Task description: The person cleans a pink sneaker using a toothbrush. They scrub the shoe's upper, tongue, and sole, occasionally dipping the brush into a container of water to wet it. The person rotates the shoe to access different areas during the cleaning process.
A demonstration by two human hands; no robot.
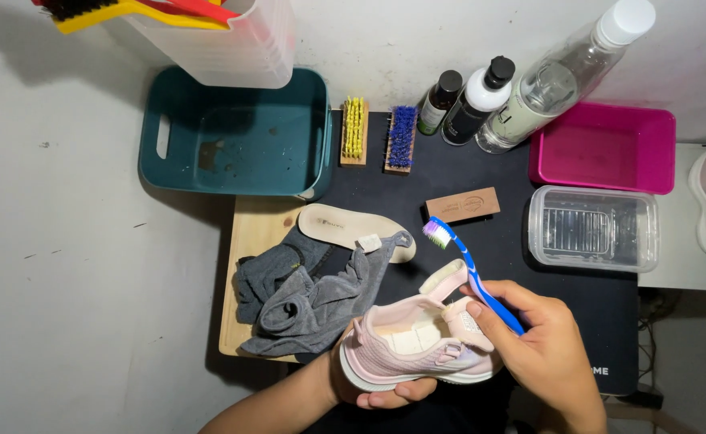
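The left hand [385,392] cups a pink shoe [417,345] from underneath, fingers curled around the sole, opening facing up. The right hand [542,350] pinches a blue toothbrush [469,261] between thumb and fingers; the bristle head points to 11 o'clock, above the shoe's tongue and apart from it. The shoe sits at 6 o'clock of the black mat [481,173], held clear of the surface.

Adjacent items: a grey cloth [313,297] at 9 o'clock of the shoe, touching it, with a loose insole [353,229] partly under the cloth. A wooden block [463,204] lies at 12 o'clock. Two scrub brushes [377,137] and three bottles [489,100] stand at the far edge. A teal tub [236,133], a pink tub [606,149] and a clear container [594,227] flank the mat.

Hazards, as judged from this position:
- The shoe rests on one hand only. Hard brush pressure could tip it out of the grip.
- The toothbrush is held near mid-handle. A loose pinch could let the head twist or slip.
- A wide elbow swing toward 1 o'clock could knock the tall bottles over.
- Flicked bristles could spatter the insole and cloth.
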